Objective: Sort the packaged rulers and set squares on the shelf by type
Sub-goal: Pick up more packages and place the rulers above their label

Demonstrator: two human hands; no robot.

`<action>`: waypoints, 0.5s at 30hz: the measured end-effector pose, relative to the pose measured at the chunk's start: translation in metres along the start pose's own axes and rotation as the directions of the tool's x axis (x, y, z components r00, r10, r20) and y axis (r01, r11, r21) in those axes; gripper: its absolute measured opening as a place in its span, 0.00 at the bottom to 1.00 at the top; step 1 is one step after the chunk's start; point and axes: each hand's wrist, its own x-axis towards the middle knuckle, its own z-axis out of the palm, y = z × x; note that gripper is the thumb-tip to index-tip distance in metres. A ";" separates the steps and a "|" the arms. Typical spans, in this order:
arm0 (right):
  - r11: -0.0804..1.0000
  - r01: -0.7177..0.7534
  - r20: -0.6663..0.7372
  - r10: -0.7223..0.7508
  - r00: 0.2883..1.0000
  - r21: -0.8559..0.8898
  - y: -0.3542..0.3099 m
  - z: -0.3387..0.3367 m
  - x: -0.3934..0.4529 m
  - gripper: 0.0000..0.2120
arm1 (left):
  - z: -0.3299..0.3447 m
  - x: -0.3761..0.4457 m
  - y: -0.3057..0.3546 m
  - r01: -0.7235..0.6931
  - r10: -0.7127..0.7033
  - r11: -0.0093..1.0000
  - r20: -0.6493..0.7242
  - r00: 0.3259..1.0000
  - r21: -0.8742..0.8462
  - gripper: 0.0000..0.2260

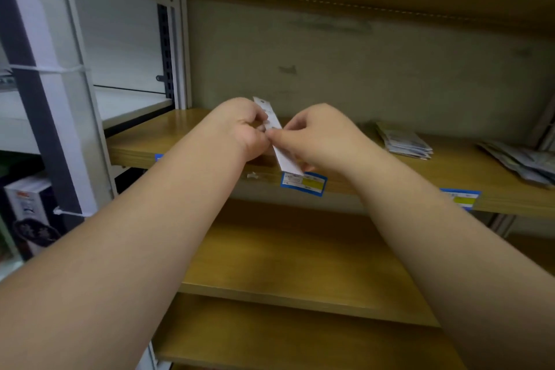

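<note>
The wooden shelf (180,141) runs under and behind both hands, its front edge just below them, with a blue-and-yellow price label (303,184) directly beneath the right hand (318,135). Well to the right of that hand, a stack of packaged set squares (404,141) lies flat on the shelf board, and farther right still a second pile of packages (522,162) lies near the edge of view; their exact type is too blurred to tell.

Between the two hands a packaged ruler (277,137) is held above the shelf front, tilted, its top end rising past the left hand (243,126) and its lower end sticking out below the right hand toward the price label.

The left hand is curled closed around the ruler's upper part, fingers folded in over it. The right hand pinches the same ruler at its middle, thumb and forefinger pressed together on the pack, the remaining fingers curled under. The two hands touch at the fingertips.
</note>
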 end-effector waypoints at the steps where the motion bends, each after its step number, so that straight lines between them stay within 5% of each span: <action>1: 0.999 0.018 -0.016 -0.019 1.000 -0.034 0.002 0.001 -0.002 0.19 | 0.001 0.000 0.000 0.004 -0.004 1.000 0.011 1.000 -0.011 0.10; 5: 0.997 0.026 -0.010 -0.026 1.000 0.068 0.011 0.001 -0.004 0.13 | 0.003 0.000 -0.004 0.005 0.000 0.996 0.052 0.999 -0.094 0.08; 10: 0.878 -0.061 -0.021 0.081 0.997 0.474 0.013 -0.001 -0.001 0.10 | 0.010 -0.010 -0.010 0.093 -0.072 0.981 0.124 0.990 -0.171 0.08; 15: 0.861 -0.056 -0.067 0.103 0.992 0.506 0.016 0.002 0.002 0.08 | 0.023 -0.026 -0.016 0.057 -0.026 0.975 0.146 0.989 -0.213 0.17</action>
